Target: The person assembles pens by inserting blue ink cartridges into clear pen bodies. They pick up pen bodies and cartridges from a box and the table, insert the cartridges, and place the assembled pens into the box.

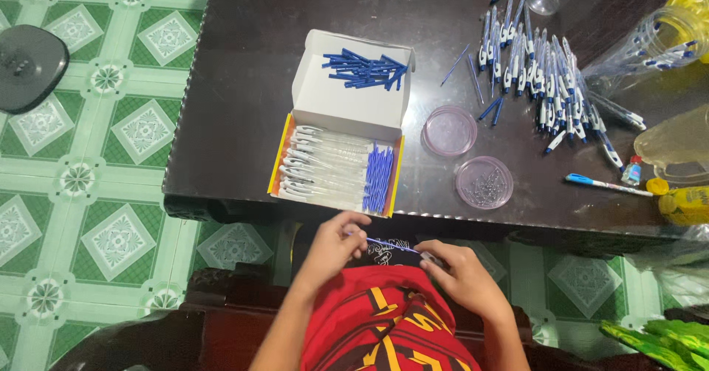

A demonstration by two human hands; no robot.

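Observation:
My left hand (334,244) and my right hand (454,271) are held together just below the near edge of the dark table (244,83), over my red shirt. Between them runs a thin blue pen refill (384,243); the left fingers pinch one end and the right fingers close on the other end, where a small pale part shows. Right in front of my hands lies an open box (336,165) of clear pen barrels with a bunch of blue refills at its right side. Its raised lid (351,83) holds several blue pen parts.
Two round pink dishes sit right of the box: an empty dish (449,130) and a dish of tiny parts (484,182). A heap of blue-and-white pens (543,75) covers the far right, near plastic bags, a jar and a yellow bottle (683,205). Green patterned floor tiles lie left.

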